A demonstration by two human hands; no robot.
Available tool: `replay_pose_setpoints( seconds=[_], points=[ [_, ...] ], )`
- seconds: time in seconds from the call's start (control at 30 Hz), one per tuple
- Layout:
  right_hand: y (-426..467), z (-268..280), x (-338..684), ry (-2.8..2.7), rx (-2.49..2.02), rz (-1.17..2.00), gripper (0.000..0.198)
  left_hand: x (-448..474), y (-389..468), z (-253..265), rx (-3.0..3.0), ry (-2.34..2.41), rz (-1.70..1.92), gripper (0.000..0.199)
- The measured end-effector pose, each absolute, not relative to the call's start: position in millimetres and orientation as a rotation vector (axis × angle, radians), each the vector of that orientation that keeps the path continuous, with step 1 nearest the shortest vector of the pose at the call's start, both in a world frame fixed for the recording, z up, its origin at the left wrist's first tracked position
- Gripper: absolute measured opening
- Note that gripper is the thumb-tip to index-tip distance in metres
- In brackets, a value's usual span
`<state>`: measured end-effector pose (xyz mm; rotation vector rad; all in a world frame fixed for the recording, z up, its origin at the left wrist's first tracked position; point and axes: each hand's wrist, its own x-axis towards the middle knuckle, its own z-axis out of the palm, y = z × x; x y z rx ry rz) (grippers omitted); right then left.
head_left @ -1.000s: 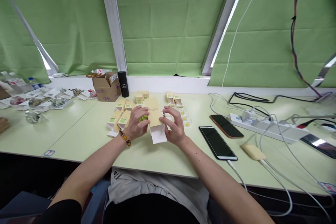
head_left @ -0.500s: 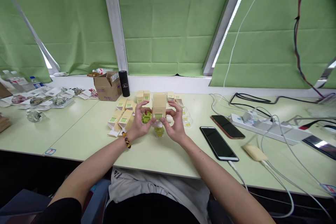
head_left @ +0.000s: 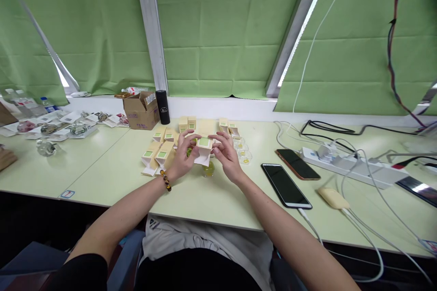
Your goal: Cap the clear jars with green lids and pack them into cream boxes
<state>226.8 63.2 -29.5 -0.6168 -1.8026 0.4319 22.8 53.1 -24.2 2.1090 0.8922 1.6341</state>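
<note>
Between my two hands a small cream carton with a green label is held tilted, its white flap hanging loose toward me. My left hand, with a beaded bracelet at the wrist, grips the carton's left side. At its right side, the fingertips of my right hand are on the carton, the thumb spread lower down. Just below the flap a small yellow-green glass jar stands on the table, partly covered. More cartons with open flaps lie left of my left hand. Clear plastic lids or trays lie beyond my right hand.
Two phones, a power strip and tangled cables lie to the right. A cardboard box and black cylinder stand at the back. Wrapped glass items and another person's hand are far left.
The carton has gone from upright to tilted, its label now facing up and its white flap showing. My thumbs have moved off its lower front, and the fingers hold it higher.
</note>
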Motion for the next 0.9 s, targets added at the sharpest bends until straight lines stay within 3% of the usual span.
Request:
replay_pose_setpoints(
  seconds=[0.3, 0.9],
  points=[
    [68.2, -27.3, 234.0, -1.656, -0.517, 0.882, 0.054, 18.6, 55.0, -23.9, 2.116, 0.757, 1.565, 0.052],
    [66.0, -27.0, 225.1, -1.551, -0.604, 0.998, 0.053, 26.8, 52.1, -24.9, 2.064, 1.005, 1.59, 0.04]
  ],
)
